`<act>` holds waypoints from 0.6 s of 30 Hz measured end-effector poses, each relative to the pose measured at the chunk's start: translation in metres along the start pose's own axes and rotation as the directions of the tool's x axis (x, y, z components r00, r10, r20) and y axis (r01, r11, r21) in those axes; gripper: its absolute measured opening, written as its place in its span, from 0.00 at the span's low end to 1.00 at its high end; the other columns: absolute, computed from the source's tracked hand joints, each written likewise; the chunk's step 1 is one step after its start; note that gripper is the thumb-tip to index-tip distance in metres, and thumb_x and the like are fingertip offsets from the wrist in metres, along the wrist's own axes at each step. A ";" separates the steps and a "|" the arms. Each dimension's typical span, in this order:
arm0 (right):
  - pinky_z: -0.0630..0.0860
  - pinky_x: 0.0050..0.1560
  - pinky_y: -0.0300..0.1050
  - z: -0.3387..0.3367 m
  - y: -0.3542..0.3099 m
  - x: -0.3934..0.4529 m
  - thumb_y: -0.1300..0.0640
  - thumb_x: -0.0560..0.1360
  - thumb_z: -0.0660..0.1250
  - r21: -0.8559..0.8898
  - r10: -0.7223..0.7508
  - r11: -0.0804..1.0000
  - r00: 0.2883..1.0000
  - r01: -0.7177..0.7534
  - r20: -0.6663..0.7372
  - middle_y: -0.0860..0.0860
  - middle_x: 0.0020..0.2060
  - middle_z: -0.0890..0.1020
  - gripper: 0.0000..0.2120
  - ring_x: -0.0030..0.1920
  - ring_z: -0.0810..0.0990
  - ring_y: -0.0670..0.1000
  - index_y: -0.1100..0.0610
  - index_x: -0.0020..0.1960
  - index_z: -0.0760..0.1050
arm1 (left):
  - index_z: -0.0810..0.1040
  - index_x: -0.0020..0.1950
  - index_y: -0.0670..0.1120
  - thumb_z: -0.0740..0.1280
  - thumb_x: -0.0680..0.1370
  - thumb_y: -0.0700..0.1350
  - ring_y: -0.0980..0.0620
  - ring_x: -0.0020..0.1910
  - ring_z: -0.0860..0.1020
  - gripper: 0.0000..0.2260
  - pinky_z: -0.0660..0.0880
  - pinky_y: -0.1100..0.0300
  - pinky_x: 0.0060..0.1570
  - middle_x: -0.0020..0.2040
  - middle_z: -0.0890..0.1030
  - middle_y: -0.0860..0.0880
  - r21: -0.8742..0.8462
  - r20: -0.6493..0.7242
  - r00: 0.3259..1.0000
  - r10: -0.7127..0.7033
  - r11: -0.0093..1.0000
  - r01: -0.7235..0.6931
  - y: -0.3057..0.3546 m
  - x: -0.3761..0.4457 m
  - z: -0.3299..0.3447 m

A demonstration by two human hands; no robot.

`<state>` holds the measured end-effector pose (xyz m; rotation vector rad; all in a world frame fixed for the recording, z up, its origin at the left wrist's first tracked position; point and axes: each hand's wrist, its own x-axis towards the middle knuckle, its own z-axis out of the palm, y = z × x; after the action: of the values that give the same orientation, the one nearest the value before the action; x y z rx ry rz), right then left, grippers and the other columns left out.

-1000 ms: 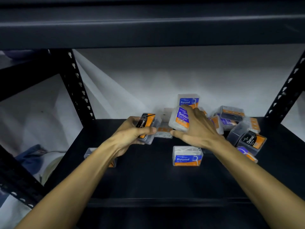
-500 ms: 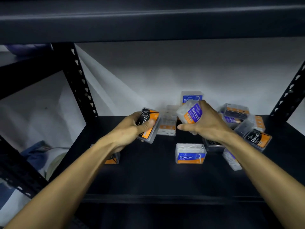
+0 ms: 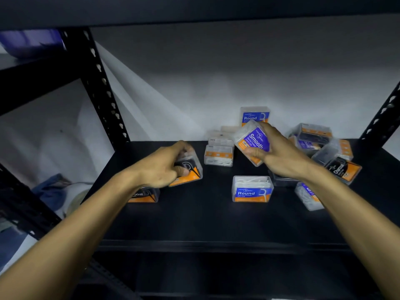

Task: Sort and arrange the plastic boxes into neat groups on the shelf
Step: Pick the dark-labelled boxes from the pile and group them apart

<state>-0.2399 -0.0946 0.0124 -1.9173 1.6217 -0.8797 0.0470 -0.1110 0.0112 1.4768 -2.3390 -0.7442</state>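
My left hand (image 3: 164, 166) grips a clear plastic box with a black and orange Charcoal label (image 3: 190, 169), low over the black shelf (image 3: 194, 219). Just in front of it, partly under my wrist, stands another Charcoal box (image 3: 144, 194). My right hand (image 3: 281, 153) holds a tilted box with a purple Smooth label (image 3: 253, 140) in the air above the shelf. A blue and orange Round box (image 3: 251, 189) stands upright at the middle. A second Round box (image 3: 255, 114) stands at the back against the wall.
A heap of several mixed boxes (image 3: 324, 148) lies at the right back, with a Charcoal box (image 3: 343, 169) at its front. Two stacked pale boxes (image 3: 219, 152) sit between my hands. Black perforated uprights (image 3: 101, 92) frame the shelf; an upper shelf (image 3: 194, 9) hangs overhead.
My left hand has lowered the Charcoal box to the left, down near the one standing on the shelf. My right hand has lifted the Smooth box out of the pile and tilted it.
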 end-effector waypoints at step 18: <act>0.73 0.61 0.45 -0.024 0.028 -0.019 0.59 0.71 0.73 -0.040 -0.003 0.999 0.999 0.001 -0.052 0.51 0.63 0.74 0.31 0.59 0.75 0.48 0.50 0.71 0.67 | 0.67 0.61 0.60 0.69 0.75 0.47 0.54 0.54 0.76 0.19 0.72 0.53 0.56 0.57 0.77 0.57 0.438 0.163 0.986 -0.040 0.898 -0.036 -0.006 0.001 0.022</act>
<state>-0.2777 -0.0801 0.0057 -1.9385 1.6790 -0.9116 0.0400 -0.1082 -0.0101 1.6415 -2.7715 -0.3586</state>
